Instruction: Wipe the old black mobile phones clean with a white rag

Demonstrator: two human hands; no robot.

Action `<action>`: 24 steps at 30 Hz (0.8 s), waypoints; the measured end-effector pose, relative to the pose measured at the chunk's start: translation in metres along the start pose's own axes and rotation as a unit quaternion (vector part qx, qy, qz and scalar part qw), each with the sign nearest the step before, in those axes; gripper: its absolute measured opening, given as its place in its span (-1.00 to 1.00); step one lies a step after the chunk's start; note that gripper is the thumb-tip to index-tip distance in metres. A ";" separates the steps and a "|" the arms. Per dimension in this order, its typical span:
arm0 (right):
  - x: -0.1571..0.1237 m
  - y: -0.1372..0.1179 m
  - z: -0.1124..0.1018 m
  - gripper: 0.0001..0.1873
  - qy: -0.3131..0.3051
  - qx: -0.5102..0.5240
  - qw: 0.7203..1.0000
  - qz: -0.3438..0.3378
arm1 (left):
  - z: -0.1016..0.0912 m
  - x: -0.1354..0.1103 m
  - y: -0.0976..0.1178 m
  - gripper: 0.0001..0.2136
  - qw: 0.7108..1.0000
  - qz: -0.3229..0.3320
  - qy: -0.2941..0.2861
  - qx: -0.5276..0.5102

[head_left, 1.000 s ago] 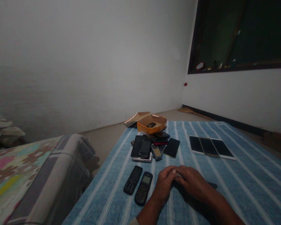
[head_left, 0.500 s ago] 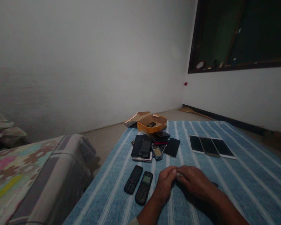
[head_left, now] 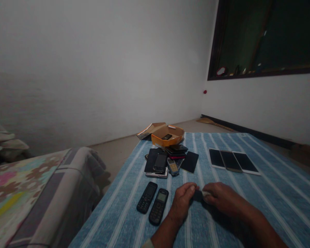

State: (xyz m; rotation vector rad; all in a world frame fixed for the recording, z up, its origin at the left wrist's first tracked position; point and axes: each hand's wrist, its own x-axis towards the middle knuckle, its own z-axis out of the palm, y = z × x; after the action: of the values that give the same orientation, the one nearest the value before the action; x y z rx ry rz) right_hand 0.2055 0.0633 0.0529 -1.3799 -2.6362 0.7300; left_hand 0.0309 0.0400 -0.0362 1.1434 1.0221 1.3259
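My left hand [head_left: 182,203] is closed, thumb pressed to the fingers, on a dark flat thing [head_left: 197,195] whose end shows between my hands. Its kind is hard to make out. A short gap to the right, my right hand [head_left: 222,199] pinches a small whitish wad [head_left: 205,194], mostly hidden by the fingers. Both hands are just above the striped blue cloth. Left of my left hand lie two black keypad phones, one with a dark screen [head_left: 147,197] and one with a greenish screen [head_left: 158,206].
Beyond my hands lies a pile of phones [head_left: 160,162], with an opened orange carton [head_left: 167,142] behind it. Three large-screen phones [head_left: 231,161] lie side by side on the right of the blue cloth [head_left: 268,203]. A covered bed-like surface [head_left: 54,196] is at left.
My right hand has moved a little to the right, away from my left hand, with the whitish wad. The dark thing now shows between them. My left hand has hardly moved.
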 end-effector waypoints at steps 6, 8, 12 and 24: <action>0.005 -0.007 0.014 -0.69 0.040 0.007 0.999 -0.032 | 0.001 -0.002 0.005 -0.58 1.000 0.012 0.002 0.025; 0.010 -0.010 0.023 -0.67 0.057 0.007 0.997 -0.047 | 0.001 -0.002 0.008 -0.59 0.999 0.023 -0.008 0.025; 0.016 -0.012 0.034 -0.68 0.077 -0.003 0.996 -0.050 | 0.003 -0.002 0.012 -0.59 0.999 0.031 -0.021 0.024; 0.008 -0.006 0.013 -0.74 0.028 -0.017 0.999 -0.025 | 0.001 -0.003 0.011 -0.57 0.999 0.019 0.001 0.035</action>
State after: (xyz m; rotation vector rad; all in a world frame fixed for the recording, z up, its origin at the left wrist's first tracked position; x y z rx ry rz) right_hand 0.1922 0.0616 0.0430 -1.3180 -2.6414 0.6335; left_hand 0.0301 0.0367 -0.0256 1.2200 1.0588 1.3307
